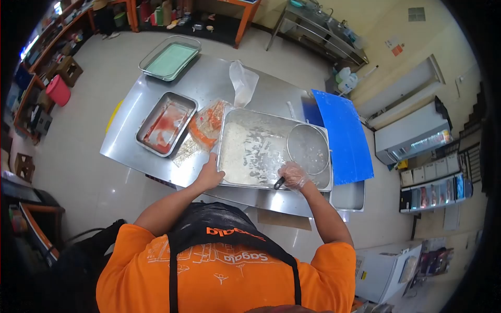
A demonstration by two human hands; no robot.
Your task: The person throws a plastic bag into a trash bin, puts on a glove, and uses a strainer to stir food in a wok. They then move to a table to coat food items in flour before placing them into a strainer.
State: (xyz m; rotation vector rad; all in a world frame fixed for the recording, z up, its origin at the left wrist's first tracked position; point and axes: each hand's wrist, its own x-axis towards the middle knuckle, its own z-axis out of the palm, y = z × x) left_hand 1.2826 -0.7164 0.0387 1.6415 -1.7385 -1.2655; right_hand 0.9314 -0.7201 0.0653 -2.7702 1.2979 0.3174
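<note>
A large metal tray lies before me, with white flour-like powder thick at its left and thin, streaky patches in the middle. My left hand, bare, grips the tray's near left corner, thumb over the rim. In a clear plastic glove, my right hand is closed around the black handle of a round sieve. The sieve is over the tray's right end, with a few small bits in its mesh. Left of the tray sit a plastic bag of orange-red food and a metal pan smeared with red liquid.
A glass dish with a green bottom stands at the table's far left corner. Beyond the tray is a whitish plastic bag. A blue board lies along the right side, above another metal tray. The steel table has floor around it.
</note>
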